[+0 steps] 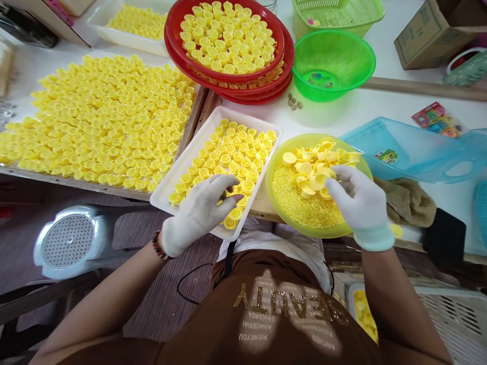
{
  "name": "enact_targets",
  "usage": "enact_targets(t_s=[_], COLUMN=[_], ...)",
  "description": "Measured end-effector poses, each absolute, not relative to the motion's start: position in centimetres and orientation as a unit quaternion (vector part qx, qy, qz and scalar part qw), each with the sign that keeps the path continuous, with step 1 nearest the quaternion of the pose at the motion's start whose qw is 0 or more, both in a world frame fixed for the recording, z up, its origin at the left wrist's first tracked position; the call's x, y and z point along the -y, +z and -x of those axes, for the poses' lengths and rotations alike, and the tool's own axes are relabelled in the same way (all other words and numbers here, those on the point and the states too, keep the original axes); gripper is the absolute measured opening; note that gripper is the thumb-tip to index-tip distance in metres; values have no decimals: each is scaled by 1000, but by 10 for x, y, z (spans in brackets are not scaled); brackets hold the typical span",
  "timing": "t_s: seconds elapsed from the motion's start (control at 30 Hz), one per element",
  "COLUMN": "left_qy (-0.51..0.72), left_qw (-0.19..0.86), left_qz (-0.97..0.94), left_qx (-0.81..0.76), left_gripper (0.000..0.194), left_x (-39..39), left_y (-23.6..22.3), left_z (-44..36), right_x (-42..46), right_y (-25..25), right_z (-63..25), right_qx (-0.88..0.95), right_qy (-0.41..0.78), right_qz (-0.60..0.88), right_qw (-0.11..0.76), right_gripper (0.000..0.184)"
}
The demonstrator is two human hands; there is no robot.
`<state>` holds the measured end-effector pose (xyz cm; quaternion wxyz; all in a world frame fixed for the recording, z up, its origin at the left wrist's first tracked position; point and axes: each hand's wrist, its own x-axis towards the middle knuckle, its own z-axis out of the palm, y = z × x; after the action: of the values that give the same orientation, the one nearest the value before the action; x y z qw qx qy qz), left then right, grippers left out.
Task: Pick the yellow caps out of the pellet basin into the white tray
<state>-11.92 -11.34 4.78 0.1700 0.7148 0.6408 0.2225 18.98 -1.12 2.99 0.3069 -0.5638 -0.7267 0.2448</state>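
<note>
On the counter (395, 109), a white tray (160, 195) holds many small yellow cups (230, 152) standing close together, and judging by how packed they are, it looks well filled, though unevenly spaced. Beside it, a yellow bowl (304, 230) carries a heap of loose yellow pieces (304, 170) over fine yellow granules (289, 190), so a fair amount there seems not yet dealt with. Far more cups lie in a wide spread (114, 121) to the left, and others fill the top red tray (172, 25) of a stack. The left hand (201, 208), gloved, is over the near part of the white tray, thumb and forefinger parted, nothing visible between them; whether a fingertip touches a cup is unclear. The right hand (357, 197), also gloved, is at the heap with its fingers bent, and I can't tell whether it grips a piece. Each hand covers part of what lies under it. The lower red trays' contents are mostly hidden, the spread runs off the left edge, and whether the cups contain anything is too small to judge.
</note>
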Motion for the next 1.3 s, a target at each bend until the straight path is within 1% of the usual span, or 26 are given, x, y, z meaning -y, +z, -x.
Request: enact_targets(t_s=[0.07, 0.13, 0.2, 0.27, 0.33, 0.4, 0.47, 0.53, 0.6, 0.67, 0.77, 0.87, 0.93, 1.0, 1.1, 1.2, 1.3], left_qy=[269, 281, 272, 262, 262, 261, 250, 221, 189, 166, 141, 128, 130, 136, 150, 166, 185], left_qw=[164, 176, 192, 206, 214, 221, 220, 212, 202, 201, 207, 209, 213, 216, 225, 244, 255], left_qz=[-759, -802, -825, -836, -838, -834, -827, -824, -830, -840, -846, -841, -835, -830, -826, -814, -804], left_qx=[-570, -498, -456, -436, -428, -433, -454, -476, -485, -476, -471, -483, -491, -496, -495, -500, -504], left_gripper=[29, 33, 32, 29, 26, 22, 18, 16, 17, 17, 17, 18, 18, 17, 17, 20, 21], left_x=[96, 77, 62, 52, 46, 43, 42, 41, 40, 39, 36, 32, 31, 30, 29, 28, 29], left_y=[53, 55, 55, 52, 47, 40, 32, 25, 19, 16, 15, 17, 17, 17, 13, 10, 10], left_z=[98, 73, 48, 32, 25, 26, 31, 36, 39, 37, 31, 25, 21, 18, 14, 12, 13], right_x=[19, 26, 30, 31, 30, 28, 28, 28, 28, 27, 22, 16, 15, 17, 20, 21, 20], right_y=[30, 28, 25, 23, 24, 26, 26, 24, 21, 16, 9, 8, 11, 17, 24, 27, 27], right_z=[-179, -168, -163, -166, -177, -192, -205, -210, -206, -196, -185, -186, -190, -192, -188, -186, -194], right_qx=[642, 573, 540, 543, 580, 659, 745, 795, 808, 818, 832, 832, 829, 829, 834, 834, 820], right_qy=[419, 546, 607, 620, 591, 500, 362, 251, 205, 202, 242, 285, 301, 308, 304, 293, 281], right_qz=[556, 525, 495, 483, 492, 517, 545, 553, 545, 527, 490, 473, 470, 456, 418, 407, 435], right_qw=[320, 314, 306, 296, 269, 220, 130, 10, -85, -112, -91, -45, 18, 101, 195, 229, 243], right_gripper=[38, 40, 40, 38, 36, 34, 30, 31, 37, 39, 28, 19, 17, 15, 18, 22, 15])
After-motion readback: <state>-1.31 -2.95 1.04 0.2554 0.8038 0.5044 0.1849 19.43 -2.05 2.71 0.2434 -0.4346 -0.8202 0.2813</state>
